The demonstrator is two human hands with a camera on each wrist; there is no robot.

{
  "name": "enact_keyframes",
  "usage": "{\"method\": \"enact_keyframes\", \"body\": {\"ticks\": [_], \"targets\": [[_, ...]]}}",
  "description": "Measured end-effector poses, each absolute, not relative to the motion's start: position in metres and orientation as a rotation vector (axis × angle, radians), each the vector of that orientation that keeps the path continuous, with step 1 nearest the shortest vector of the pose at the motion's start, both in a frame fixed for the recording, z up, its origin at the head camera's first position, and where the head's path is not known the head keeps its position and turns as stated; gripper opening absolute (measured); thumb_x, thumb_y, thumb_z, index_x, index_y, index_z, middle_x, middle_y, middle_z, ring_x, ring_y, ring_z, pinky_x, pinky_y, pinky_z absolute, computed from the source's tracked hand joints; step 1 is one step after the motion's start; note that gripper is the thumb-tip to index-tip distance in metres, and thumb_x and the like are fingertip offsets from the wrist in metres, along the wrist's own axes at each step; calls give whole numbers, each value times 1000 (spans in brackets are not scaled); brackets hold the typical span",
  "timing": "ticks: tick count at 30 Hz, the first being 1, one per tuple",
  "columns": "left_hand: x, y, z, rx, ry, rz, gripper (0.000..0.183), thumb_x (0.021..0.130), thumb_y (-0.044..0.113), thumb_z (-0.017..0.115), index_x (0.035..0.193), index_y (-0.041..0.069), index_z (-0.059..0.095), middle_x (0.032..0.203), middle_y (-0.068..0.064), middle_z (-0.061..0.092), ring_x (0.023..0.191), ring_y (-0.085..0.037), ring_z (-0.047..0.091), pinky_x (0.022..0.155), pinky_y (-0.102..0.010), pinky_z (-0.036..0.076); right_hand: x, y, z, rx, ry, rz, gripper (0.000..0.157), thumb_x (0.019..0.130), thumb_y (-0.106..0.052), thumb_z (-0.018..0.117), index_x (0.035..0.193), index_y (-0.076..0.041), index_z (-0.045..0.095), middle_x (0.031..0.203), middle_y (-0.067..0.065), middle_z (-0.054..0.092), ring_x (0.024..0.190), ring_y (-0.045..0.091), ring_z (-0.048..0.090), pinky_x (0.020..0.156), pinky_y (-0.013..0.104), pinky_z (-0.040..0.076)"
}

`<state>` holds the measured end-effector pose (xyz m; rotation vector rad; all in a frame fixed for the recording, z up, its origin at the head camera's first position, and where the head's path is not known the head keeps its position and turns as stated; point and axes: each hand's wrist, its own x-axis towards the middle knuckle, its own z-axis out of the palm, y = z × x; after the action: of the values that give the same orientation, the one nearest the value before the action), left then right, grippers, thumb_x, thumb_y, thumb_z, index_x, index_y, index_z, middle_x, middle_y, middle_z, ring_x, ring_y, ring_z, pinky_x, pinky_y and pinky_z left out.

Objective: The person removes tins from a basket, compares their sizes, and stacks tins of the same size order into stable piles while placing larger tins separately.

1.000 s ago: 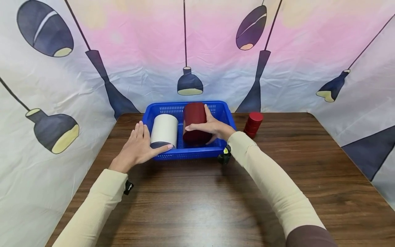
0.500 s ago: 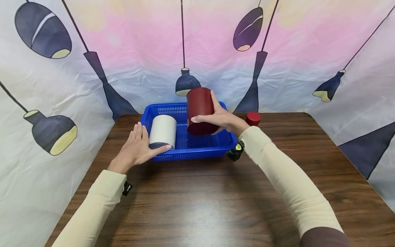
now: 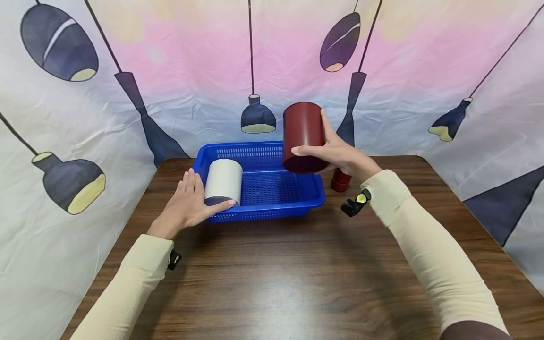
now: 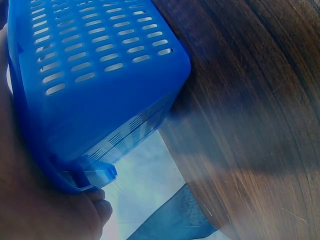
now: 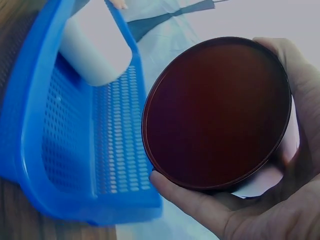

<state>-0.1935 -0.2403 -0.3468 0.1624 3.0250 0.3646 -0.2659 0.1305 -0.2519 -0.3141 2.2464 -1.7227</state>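
Note:
My right hand (image 3: 340, 150) grips a dark red cylindrical canister (image 3: 302, 132) by its side, thumb at the front and fingers round the right. The canister hangs above the right end of a blue plastic basket (image 3: 259, 213), tilted, with its round flat base (image 5: 215, 115) facing the right wrist camera. My left hand (image 3: 182, 205) rests on the basket's left end, fingers straight along the rim and thumb stretched over the front corner. Inside the basket's left part lies a white cylinder (image 3: 224, 179) with a dark band at its near end.
Just right of the basket stands a small red cylindrical stack (image 3: 341, 180), mostly hidden behind my right hand. The brown wooden table (image 3: 263, 274) ends at a patterned cloth backdrop (image 3: 204, 61) behind and at the sides.
My right hand has lifted the red canister up out of the basket and carried it to the right. The left hand and the white cylinder have stayed in place.

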Motion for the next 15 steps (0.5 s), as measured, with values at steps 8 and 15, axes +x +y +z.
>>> {"method": "enact_keyframes", "body": {"ticks": [8,15], "targets": [[-193,-241,-348,169,3030,366,135,81,90,43,154,-15,-1,162,-35,-11,150,-50,-9,121,-61,2,-261,161,-238,-252,2279,-1749,119,84,-37,82,149,-65,-13,160,9,16,128,39,48,82,59,58],[-194,-241,-348,172,3027,367,135,81,90,42,154,-15,-1,162,-34,-12,150,-49,-11,121,-61,1,-254,192,-235,-236,2315,-1778,113,87,-35,79,148,-66,-11,161,9,15,129,37,47,90,53,55]]}}
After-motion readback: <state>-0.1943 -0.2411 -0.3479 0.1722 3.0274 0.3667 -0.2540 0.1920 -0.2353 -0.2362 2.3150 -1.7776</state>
